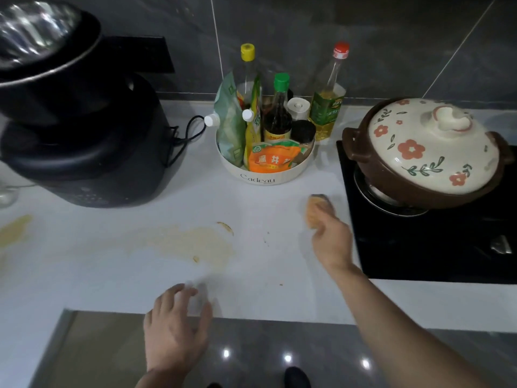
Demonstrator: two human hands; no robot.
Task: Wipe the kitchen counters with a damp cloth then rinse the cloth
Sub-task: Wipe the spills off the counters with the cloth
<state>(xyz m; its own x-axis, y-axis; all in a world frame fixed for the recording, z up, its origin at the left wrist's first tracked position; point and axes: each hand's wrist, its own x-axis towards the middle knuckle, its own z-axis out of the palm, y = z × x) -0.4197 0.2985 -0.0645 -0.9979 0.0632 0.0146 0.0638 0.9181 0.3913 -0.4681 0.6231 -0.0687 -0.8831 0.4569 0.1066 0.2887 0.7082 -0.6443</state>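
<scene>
The right hand [331, 238] presses a small orange cloth [314, 210] flat on the white counter [112, 275], just beside the black stove [419, 247]. It looks soft and light; gripping it from above suits. The left hand [174, 329] rests open at the counter edge.

Right hand [331, 239] pressing orange cloth [316, 210] on counter [112, 275] just beside stove [419, 247]; left hand [176, 326] spread at counter's front edge, near a yellowish stain [195, 242]

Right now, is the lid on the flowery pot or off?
On. The flowered lid sits flat on top of the brown pot on the stove, with its knob up and no gap showing.
</scene>
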